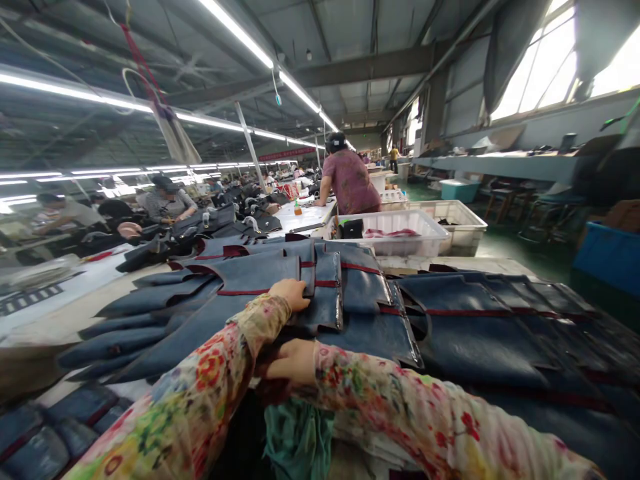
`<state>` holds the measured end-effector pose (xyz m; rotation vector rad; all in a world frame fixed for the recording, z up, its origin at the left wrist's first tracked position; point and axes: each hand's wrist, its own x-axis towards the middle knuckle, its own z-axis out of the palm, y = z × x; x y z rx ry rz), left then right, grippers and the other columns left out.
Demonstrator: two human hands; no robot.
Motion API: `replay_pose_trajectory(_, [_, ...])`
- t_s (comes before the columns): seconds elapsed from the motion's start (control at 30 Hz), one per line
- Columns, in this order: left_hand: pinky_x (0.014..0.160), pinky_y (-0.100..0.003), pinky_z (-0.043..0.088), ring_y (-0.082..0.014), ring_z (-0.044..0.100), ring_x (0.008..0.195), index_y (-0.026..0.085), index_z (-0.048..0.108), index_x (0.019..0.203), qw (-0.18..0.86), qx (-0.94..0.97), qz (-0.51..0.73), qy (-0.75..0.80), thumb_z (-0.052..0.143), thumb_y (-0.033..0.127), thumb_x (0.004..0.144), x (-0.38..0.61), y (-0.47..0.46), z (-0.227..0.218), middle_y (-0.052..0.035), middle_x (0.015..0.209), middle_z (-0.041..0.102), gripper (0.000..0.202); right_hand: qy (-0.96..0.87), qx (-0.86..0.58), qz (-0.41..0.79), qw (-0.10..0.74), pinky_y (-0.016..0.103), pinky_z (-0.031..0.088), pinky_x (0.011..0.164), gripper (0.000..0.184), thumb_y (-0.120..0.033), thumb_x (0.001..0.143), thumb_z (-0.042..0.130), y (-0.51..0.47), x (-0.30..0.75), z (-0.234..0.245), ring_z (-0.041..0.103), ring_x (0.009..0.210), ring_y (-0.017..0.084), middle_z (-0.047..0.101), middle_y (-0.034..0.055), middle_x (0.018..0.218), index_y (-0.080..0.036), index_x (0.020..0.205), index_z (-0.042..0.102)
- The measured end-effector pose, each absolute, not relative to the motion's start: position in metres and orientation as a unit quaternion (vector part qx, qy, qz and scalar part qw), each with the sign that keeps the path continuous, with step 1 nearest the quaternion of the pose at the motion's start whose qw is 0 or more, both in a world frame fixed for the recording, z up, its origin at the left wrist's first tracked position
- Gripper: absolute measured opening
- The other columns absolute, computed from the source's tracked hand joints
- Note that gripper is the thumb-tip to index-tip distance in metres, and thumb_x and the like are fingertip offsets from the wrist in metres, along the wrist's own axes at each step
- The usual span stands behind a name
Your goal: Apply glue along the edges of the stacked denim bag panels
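Leather pieces: I see the stack of dark blue leather pieces (320,293) with red trim lying in the middle of the work table (55,320), directly ahead of me, fanned out in overlapping layers.
Left hand: my left hand (293,293) lies palm down on the top piece, fingers curled over its far edge beside the red strip; it presses rather than lifts, with nothing closed inside the fingers.
Right hand: my right hand (290,360) sits nearer to me at the near edge of the same stack, fingers bent and tucked under or against the leather; I think it pinches the edge, but the sleeve hides the fingertips.
Arms: both forearms in floral sleeves (400,407) cross low over the table, the left reaching further out than the right.
Close neighbours: more blue pieces (500,333) spread to the right, touching the stack, and others (150,313) fan to the left; a teal cloth (295,433) hangs just below my right hand.
Further off: a white plastic bin (400,230) stands behind the stack, a second bin (460,223) beside it.
People: a person in a maroon top (350,180) leans on the table beyond the bins; others sit along the left side.
Open room: bare table shows at the left; a green floor aisle (525,253) lies to the right.
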<state>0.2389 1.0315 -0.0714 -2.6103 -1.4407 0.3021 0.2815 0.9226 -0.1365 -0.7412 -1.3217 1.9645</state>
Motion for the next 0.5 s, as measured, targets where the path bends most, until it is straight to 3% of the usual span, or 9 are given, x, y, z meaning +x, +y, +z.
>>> replay_pose_trajectory(0.07, [0.086,-0.039,0.047,-0.0288,0.058,0.101,0.016,0.058,0.108,0.072,-0.873,0.108,-0.471,0.048,0.03,0.075,0.241,1.034,-0.07,-0.0158,0.108,0.062,0.038,-0.591,-0.359,0.653,0.31,0.023,0.047,0.054,0.013,-0.021,0.082,0.054,0.908,0.308,-0.119,0.055,0.05,0.011,0.059,-0.0001,0.061,-0.012,0.077,0.062])
replay_pose_trajectory(0.17, [0.087,-0.035,0.047,-0.026,0.059,0.102,0.018,0.057,0.108,0.072,-0.87,0.107,-0.476,0.051,0.021,0.071,0.242,1.035,-0.067,-0.0133,0.108,0.061,0.038,-0.742,-0.445,0.355,0.354,0.026,0.047,0.071,0.018,-0.021,0.085,0.051,0.909,0.347,-0.095,0.06,0.073,0.014,0.065,0.0034,0.08,-0.013,0.089,0.067])
replay_pose_trajectory(0.27, [0.088,-0.038,0.047,-0.0282,0.056,0.107,0.015,0.05,0.116,0.086,-0.849,0.085,-0.514,0.052,0.024,0.072,0.243,1.03,-0.068,-0.0166,0.118,0.054,0.045,-0.821,-0.512,0.112,0.227,0.032,0.042,0.09,0.024,-0.022,0.086,0.051,0.93,0.372,-0.085,0.056,0.098,0.021,0.064,0.0072,0.102,-0.015,0.104,0.066])
replay_pose_trajectory(0.37, [0.082,-0.04,0.049,-0.0301,0.059,0.101,0.012,0.048,0.113,0.086,-0.829,0.08,-0.546,0.05,0.021,0.074,0.247,1.023,-0.074,-0.018,0.109,0.059,0.04,-0.816,-0.571,0.03,0.083,0.036,0.04,0.094,0.031,-0.027,0.089,0.049,0.954,0.383,-0.089,0.049,0.111,0.025,0.057,0.0071,0.118,-0.018,0.117,0.06])
replay_pose_trajectory(0.5, [0.079,-0.038,0.049,-0.0267,0.062,0.096,0.012,0.049,0.107,0.096,-0.844,0.064,-0.523,0.04,0.01,0.076,0.249,1.016,-0.085,-0.0149,0.1,0.065,0.032,-0.815,-0.578,0.025,0.03,0.036,0.04,0.095,0.032,-0.029,0.089,0.05,0.973,0.388,-0.096,0.048,0.113,0.026,0.056,0.0072,0.12,-0.018,0.117,0.06])
